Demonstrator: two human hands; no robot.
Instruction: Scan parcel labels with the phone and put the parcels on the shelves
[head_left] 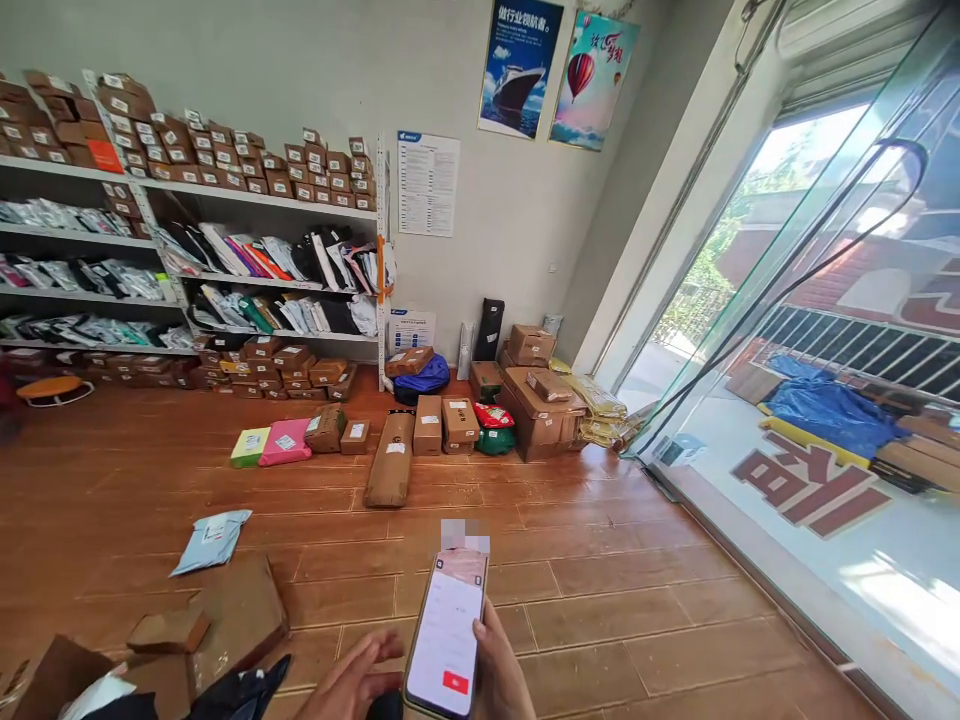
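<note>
A smartphone [444, 635] with a lit, mostly white screen and a red button near its bottom is held upright at the bottom centre. My right hand [501, 668] grips it along the right side, the thumb lying over the screen's edge. Just left of the phone, my left hand [358, 672] is held with fingers stretched out and nothing in it. A pixelated patch covers whatever shows at the phone's top end.
Cardboard boxes [240, 612] and a pale blue mailer bag [211, 541] lie at the lower left. Shelves [262, 198] packed with parcels line the wall. Several parcels, including a long carton [390, 458], stand below. A glass door [750, 290] is open at right.
</note>
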